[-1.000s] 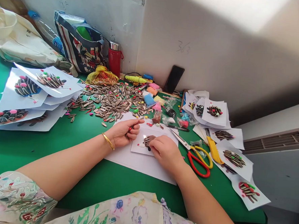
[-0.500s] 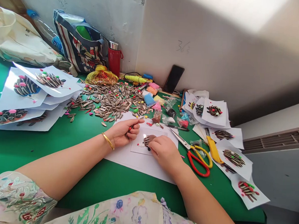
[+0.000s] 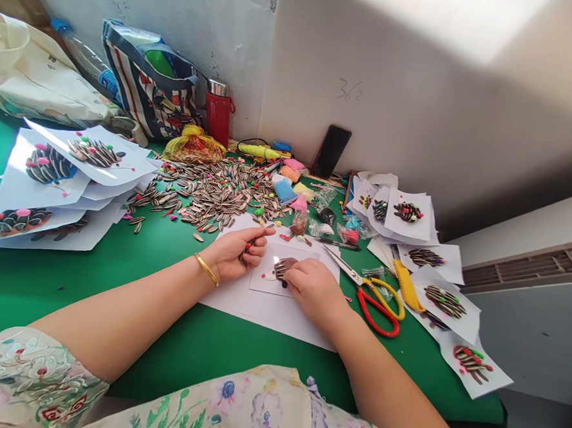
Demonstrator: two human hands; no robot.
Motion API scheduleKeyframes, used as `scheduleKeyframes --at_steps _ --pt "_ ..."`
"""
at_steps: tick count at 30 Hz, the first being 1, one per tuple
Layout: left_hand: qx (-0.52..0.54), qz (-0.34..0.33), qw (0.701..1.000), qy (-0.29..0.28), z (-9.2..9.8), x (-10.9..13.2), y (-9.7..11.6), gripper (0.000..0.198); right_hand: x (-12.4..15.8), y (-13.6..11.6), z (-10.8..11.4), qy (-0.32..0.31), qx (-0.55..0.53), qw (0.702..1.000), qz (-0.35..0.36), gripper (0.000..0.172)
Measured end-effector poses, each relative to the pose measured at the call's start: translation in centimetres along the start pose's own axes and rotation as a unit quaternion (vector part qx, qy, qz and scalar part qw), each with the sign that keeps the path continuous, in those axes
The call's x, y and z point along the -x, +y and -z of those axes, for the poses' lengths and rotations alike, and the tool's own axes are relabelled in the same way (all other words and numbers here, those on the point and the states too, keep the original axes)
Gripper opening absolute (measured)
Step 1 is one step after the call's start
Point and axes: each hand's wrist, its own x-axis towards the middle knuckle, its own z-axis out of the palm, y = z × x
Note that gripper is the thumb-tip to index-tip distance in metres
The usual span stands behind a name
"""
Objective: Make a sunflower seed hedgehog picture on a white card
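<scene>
Many seeds [image 3: 209, 196] strew green table [image 3: 162, 335]; left grip [image 3: 238, 253] clasps some, right grip [image 3: 313, 293] unclear.

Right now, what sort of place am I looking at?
Probably a handicraft worktable: sunflower seeds heaped on the green table, finished seed pictures on paper stacked left and right, red scissors nearby.

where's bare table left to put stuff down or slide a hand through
Bare green table lies between the paper stack and the left hand, and along the near edge below the scissors. Crowded: sunflower seeds behind that hand, paper crafts at right.
</scene>
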Motion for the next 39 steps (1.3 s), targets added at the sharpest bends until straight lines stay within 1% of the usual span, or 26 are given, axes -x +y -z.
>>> scheduleKeyframes --at_steps 5,9,11,13,16,21,24,28,31,33,36,39 --pt "0.033 0.011 0.999 0.001 -0.1 0.0 0.2 0.010 0.1 -0.1 0.7 0.021 -0.028 0.999 -0.007 0.017" --pt "0.094 0.023 0.995 0.002 -0.3 0.1 0.4 0.016 0.0 -0.3 2.0 0.080 -0.078 0.993 -0.037 0.015" --pt "0.117 0.009 0.993 0.016 -0.4 0.2 0.4 0.022 -0.1 -0.5 2.5 0.113 -0.102 0.987 -0.055 0.013" --pt "0.134 -0.013 0.990 0.034 -0.7 0.4 0.3 0.030 -0.3 -0.6 2.8 0.129 -0.123 0.982 -0.070 0.011" --pt "0.151 -0.021 0.988 0.028 -1.1 0.7 0.0 0.041 -0.9 -1.0 2.9 0.130 -0.139 0.979 -0.078 0.010" --pt "0.155 -0.016 0.988 -0.011 -1.5 1.2 -0.4 0.053 -2.4 -2.3 2.8 0.113 -0.145 0.981 -0.066 0.012" --pt "0.139 -0.007 0.990 -0.023 -1.4 1.2 -0.6 0.056 -3.5 -3.1 2.6 0.104 -0.146 0.982 -0.066 0.011" --pt "0.093 -0.011 0.995 -0.016 -1.4 1.1 -0.9 0.058 -4.9 -3.7 1.9 0.091 -0.134 0.984 -0.075 0.017" --pt "0.076 -0.007 0.997 -0.012 -1.4 1.1 -1.0 0.058 -5.4 -4.0 1.2 0.088 -0.149 0.982 -0.074 0.013" --pt "0.075 -0.006 0.997 -0.008 -1.5 1.1 -1.0 0.058 -5.5 -4.2 1.0 0.101 -0.176 0.977 -0.071 0.009" --pt "0.079 -0.003 0.997 -0.008 -1.5 1.1 -1.0 0.058 -5.3 -4.1 1.4 0.124 -0.235 0.961 -0.073 0.011" --pt "0.099 0.006 0.995 0.003 -1.5 1.2 -0.9 0.054 -4.7 -3.1 2.2 0.151 -0.284 0.937 -0.138 0.011"
